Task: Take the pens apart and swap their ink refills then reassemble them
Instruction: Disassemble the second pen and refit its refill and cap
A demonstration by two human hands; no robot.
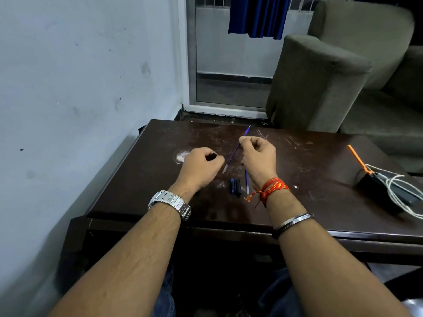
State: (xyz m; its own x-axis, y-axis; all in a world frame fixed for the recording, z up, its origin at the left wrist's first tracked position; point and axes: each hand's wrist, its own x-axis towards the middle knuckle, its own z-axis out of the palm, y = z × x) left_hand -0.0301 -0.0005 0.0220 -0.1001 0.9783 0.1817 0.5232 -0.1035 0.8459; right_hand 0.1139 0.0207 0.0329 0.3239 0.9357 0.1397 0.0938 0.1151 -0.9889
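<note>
- your right hand (258,156) pinches a thin blue ink refill (235,151) between thumb and forefinger, near its middle; the refill slants above the dark brown scratched wooden table (160,179), its pale end pointing down toward your left hand (201,165).
- your left hand is curled into a loose fist just beside that low end; i cannot tell whether its fingers hold a small part or nothing.
- a second slim blue refill or barrel (246,183) lies on the table, partly hidden under your right wrist, with short dark blue and black pen pieces (236,187) just beside it.
- judging by this, the pens are apart and the swap is under way.
- keep the grip light so the thin tube does not bend.
- before feeding it in, check which end carries the tip, and pick the barrel the refill did not come from.
- keep the loose pieces grouped, away from the table edge.
</note>
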